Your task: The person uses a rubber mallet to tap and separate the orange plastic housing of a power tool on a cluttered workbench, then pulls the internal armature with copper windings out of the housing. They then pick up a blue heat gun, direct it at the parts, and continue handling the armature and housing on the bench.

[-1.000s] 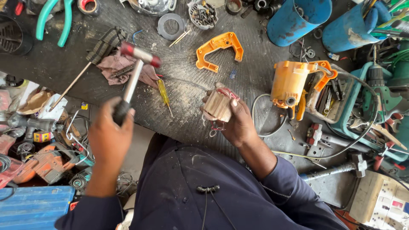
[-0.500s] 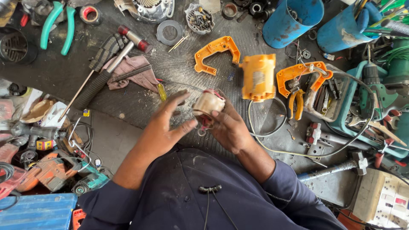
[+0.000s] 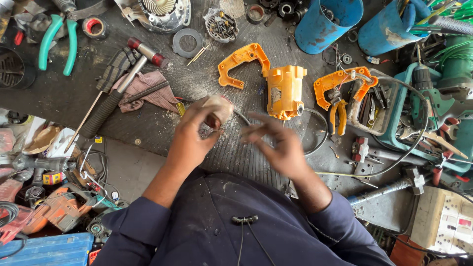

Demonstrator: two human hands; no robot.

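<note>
Motor winding part [image 3: 217,109], that small beige roundish lump with a bit of red showing at its edge, sits up in the left hand [image 3: 189,140], lifted just above the ridged dark counter [image 3: 148,125]; fingers curl round its near side and the thumb comes over the top, so it's a closed grip, though I can't tell how tight; the lump's long axis looks tipped up and away from the body, but the fingers hide enough that I wouldn't swear to it; right hand [image 3: 278,148] is empty, fingers spread and a bit blurred, hovering just to the right of the part and not touching it; so the part lies left and slightly farther out from the right hand; yellow motor housing [image 3: 285,91] is on the counter beyond the right hand, near it; hammer [image 3: 118,88] lies well off to the left.
</note>
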